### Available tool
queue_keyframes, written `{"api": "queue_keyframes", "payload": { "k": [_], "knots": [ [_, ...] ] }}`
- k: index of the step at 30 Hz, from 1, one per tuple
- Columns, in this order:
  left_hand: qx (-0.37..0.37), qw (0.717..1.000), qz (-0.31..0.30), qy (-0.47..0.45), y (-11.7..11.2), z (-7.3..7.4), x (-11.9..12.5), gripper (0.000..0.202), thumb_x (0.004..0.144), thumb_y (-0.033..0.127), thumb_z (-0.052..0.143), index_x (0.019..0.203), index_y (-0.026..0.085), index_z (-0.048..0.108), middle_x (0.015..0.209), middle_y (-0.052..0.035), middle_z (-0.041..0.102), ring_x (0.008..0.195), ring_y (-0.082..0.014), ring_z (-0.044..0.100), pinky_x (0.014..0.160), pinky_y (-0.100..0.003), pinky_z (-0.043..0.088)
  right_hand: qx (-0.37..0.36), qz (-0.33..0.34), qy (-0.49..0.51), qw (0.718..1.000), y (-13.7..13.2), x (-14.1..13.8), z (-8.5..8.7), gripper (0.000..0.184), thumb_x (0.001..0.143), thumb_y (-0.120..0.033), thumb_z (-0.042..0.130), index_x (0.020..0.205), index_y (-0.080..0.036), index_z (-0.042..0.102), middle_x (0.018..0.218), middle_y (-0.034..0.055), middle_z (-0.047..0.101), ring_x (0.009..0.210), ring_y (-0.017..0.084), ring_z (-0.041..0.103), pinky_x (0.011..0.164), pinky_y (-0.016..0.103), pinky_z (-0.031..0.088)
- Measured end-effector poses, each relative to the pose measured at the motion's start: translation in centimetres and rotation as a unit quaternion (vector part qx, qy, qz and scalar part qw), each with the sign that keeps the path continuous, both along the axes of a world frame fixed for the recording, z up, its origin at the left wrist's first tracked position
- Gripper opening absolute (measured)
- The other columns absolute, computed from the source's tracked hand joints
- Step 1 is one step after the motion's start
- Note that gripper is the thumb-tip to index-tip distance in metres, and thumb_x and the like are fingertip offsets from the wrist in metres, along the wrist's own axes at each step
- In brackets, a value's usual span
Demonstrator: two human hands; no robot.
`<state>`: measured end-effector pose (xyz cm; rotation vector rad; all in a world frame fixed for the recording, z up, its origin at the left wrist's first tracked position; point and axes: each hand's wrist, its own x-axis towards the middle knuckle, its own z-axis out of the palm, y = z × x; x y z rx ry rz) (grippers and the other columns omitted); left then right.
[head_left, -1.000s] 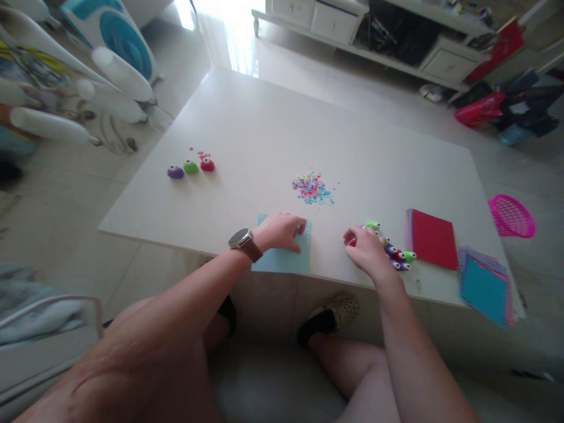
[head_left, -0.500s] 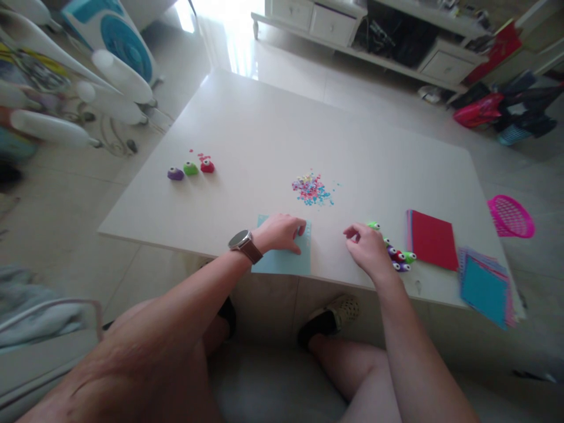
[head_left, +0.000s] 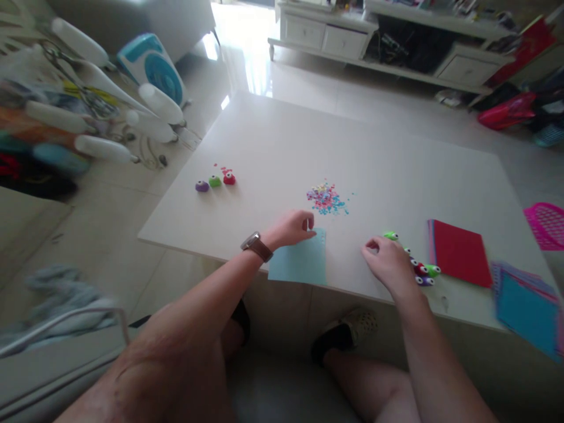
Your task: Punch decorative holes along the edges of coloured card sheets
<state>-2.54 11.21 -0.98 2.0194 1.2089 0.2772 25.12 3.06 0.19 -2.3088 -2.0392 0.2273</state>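
Note:
My left hand (head_left: 293, 228), with a watch on its wrist, is over the upper edge of a light blue sheet of paper (head_left: 299, 264). Its fingers are bent, with a small gap between thumb and fingertips, and nothing shows in it. The sheet lies at the table's near edge, small holes along its upper and right margins. My right hand (head_left: 388, 258) is right of the sheet, thumb and forefinger curled together; whatever they may hold is hidden. Beside it sit several small craft punches (head_left: 422, 270), green, red and purple, partly behind the hand. Beyond the sheet lies a pile of colourful confetti (head_left: 326, 198).
Purple, green and red punches (head_left: 214, 181) stand in a row at the left, red bits (head_left: 225, 171) behind them. At the right are a red paper stack (head_left: 462, 252) and blue and pink sheets (head_left: 526, 305) overhanging the table (head_left: 379, 153). A pink basket (head_left: 546, 226) stands beyond.
My view has shifted, moving the whole scene right and down. My left hand has slid toward the paper's far edge, its thumb nearer its fingers. My right hand stays beside the punches.

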Motion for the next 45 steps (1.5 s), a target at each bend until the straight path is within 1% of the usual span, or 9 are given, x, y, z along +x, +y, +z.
{"api": "queue_keyframes", "payload": {
  "k": [5,10,14,24,29,33,37,41,45],
  "knots": [
    [0.131,0.912,0.371,0.113,2.2,1.4,-3.8,0.045,0.086,0.037,0.059,0.126,0.017,0.056,0.127,-0.0164,0.062,0.122,-0.0301,0.057,0.104,-0.044,0.046,0.021,0.039,0.057,0.997,-0.1,-1.3,-0.1,0.014,0.085,-0.029,0.055,0.08,-0.021,0.066,0.09,0.0072,0.072,0.087,0.025,0.063,0.08,0.036,0.044],
    [0.089,0.871,0.452,0.172,3.2,1.1,-7.8,0.072,0.082,0.045,0.061,0.142,0.011,0.042,0.157,-0.0251,0.036,0.152,-0.0395,0.025,0.123,-0.052,0.027,0.016,0.041,0.073,0.996,-0.2,-1.3,-0.4,0.013,0.086,-0.028,0.056,0.08,-0.021,0.066,0.088,0.0065,0.071,0.09,0.026,0.062,0.082,0.036,0.043],
    [0.066,0.87,0.449,0.194,3.4,0.4,-10.1,0.08,0.079,0.047,0.061,0.146,0.011,0.037,0.165,-0.0248,0.023,0.157,-0.0404,0.011,0.127,-0.055,0.017,0.009,0.041,0.08,0.996,-0.2,-1.1,-0.5,0.013,0.086,-0.028,0.057,0.081,-0.021,0.067,0.089,0.006,0.071,0.091,0.025,0.062,0.083,0.036,0.043],
    [0.045,0.875,0.417,0.24,3.7,0.9,-11.4,0.055,0.088,0.038,0.059,0.13,0.005,0.047,0.147,-0.0232,0.037,0.137,-0.041,0.036,0.12,-0.05,0.031,-0.003,0.034,0.103,0.994,-0.2,-1.8,-0.2,0.011,0.086,-0.024,0.058,0.084,-0.021,0.069,0.096,0.0053,0.073,0.095,0.023,0.064,0.086,0.033,0.044],
    [0.025,0.904,0.365,0.22,3.7,0.7,-11.0,0.036,0.079,0.025,0.065,0.114,0.017,0.061,0.131,-0.0191,0.049,0.121,-0.0377,0.05,0.104,-0.049,0.044,0.0,0.04,0.12,0.992,-0.2,-2.1,0.1,0.011,0.086,-0.022,0.059,0.083,-0.02,0.069,0.096,0.0061,0.073,0.096,0.023,0.065,0.088,0.034,0.045],
    [0.036,0.925,0.325,0.195,3.6,0.8,-8.7,0.034,0.082,0.018,0.059,0.115,0.018,0.067,0.118,-0.018,0.058,0.12,-0.0372,0.053,0.101,-0.05,0.046,0.018,0.056,0.14,0.988,0.0,-3.0,0.7,0.009,0.085,-0.021,0.059,0.083,-0.02,0.068,0.094,0.0063,0.073,0.095,0.024,0.064,0.089,0.036,0.045],
    [0.049,0.96,0.273,0.029,3.0,0.6,-4.2,0.036,0.083,0.017,0.059,0.117,0.015,0.069,0.105,-0.0116,0.063,0.094,-0.0225,0.061,0.089,-0.037,0.05,0.044,0.072,0.179,0.98,-0.2,-4.5,1.2,0.007,0.085,-0.019,0.061,0.084,-0.021,0.068,0.094,0.006,0.072,0.096,0.024,0.064,0.089,0.037,0.046],
    [-0.127,0.959,0.194,-0.165,1.1,0.5,0.4,0.03,0.084,0.026,0.066,0.111,0.013,0.071,0.072,-0.0001,0.06,0.061,-0.0114,0.051,0.06,-0.026,0.04,0.055,0.113,0.233,0.964,-0.6,-5.9,1.1,0.01,0.084,-0.018,0.066,0.094,-0.021,0.066,0.099,0.0056,0.069,0.097,0.024,0.063,0.088,0.037,0.047],
    [-0.212,0.926,0.119,-0.288,-0.5,0.2,2.7,0.03,0.073,0.031,0.081,0.093,0.013,0.069,0.076,-0.0007,0.064,0.067,-0.0098,0.057,0.062,-0.024,0.041,0.061,0.14,0.274,0.949,-1.3,-6.8,0.8,0.026,0.084,-0.016,0.068,0.109,-0.021,0.062,0.104,0.0049,0.064,0.091,0.021,0.063,0.083,0.036,0.049]
  ]
}}
